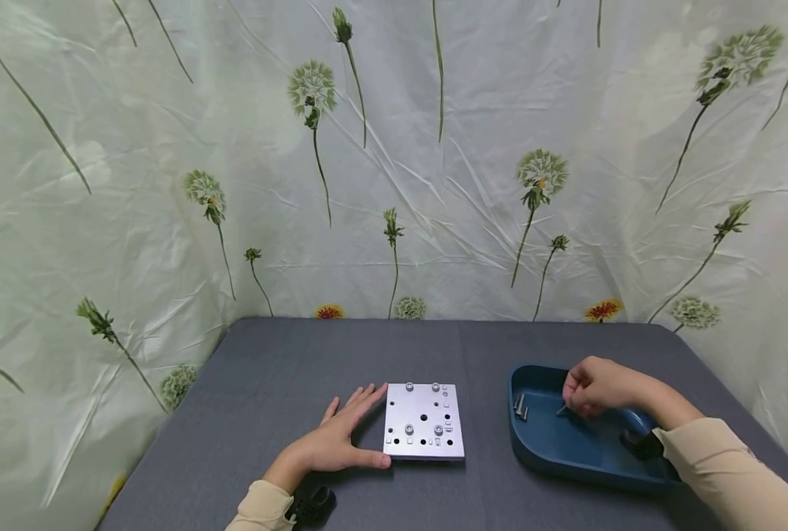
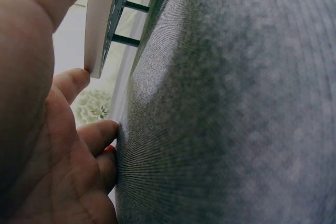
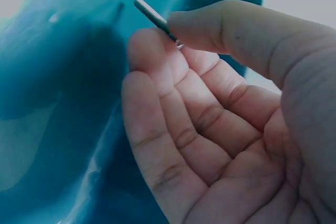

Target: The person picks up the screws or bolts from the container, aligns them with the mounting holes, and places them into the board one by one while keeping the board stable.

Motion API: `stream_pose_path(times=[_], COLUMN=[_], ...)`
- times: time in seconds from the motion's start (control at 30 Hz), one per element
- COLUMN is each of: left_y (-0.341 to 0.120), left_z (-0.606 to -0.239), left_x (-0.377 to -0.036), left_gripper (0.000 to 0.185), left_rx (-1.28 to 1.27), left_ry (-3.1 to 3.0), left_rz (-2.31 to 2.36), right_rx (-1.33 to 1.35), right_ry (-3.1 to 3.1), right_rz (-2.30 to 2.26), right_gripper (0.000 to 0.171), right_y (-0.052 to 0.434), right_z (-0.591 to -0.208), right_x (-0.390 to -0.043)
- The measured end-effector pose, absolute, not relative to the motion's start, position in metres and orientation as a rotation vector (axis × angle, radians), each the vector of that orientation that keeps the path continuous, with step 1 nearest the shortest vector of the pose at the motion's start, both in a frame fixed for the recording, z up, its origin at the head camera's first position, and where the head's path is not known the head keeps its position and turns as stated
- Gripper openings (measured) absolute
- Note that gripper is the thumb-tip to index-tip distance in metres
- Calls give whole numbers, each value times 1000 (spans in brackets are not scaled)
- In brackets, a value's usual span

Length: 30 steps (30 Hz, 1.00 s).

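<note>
Steel, thin and threaded: that is the screw I see pinched between my right thumb and forefinger, its threaded end poking out past the fingertips. The other fingers of my right hand lie loosely curled beside the pinch. The hand hangs inside the blue tray, which sits on the right part of the counter. A few more small metal pieces lie against the tray's left wall, apart from my hand.

My left hand lies flat with straight, spread fingers on the counter, gripping nothing. Its fingertips touch the left edge of the metal plate, and the thumb rests at the plate's near left corner. In the left wrist view the plate stands raised off the grey cloth on short posts, with a fingertip right at its corner. The plate is square, drilled with holes, and carries a few screw heads on top. It lies at the middle of the counter, well apart from the tray. A flower-printed sheet hangs behind.
</note>
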<state>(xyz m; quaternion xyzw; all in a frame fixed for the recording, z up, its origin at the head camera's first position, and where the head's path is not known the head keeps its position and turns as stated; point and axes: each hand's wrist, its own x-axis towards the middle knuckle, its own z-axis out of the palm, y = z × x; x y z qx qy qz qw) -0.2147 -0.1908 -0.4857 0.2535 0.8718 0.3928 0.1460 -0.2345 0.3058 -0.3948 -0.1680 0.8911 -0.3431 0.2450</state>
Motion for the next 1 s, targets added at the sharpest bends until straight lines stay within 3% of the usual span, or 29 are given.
stream_pose_path(times=[0.27, 1.0], left_y=[-187, -186], left_z=[-474, -476], left_x=[-211, -212], left_gripper=[114, 115], left_rx=[688, 657], left_ry=[2509, 2522], left_rz=[1088, 1072], right_rx=[-473, -548], right_ry=[2372, 2308], right_rz=[-1025, -1094], right_gripper=[16, 19], right_y=[300, 244], right_z=[-382, -356], right_x=[-241, -259])
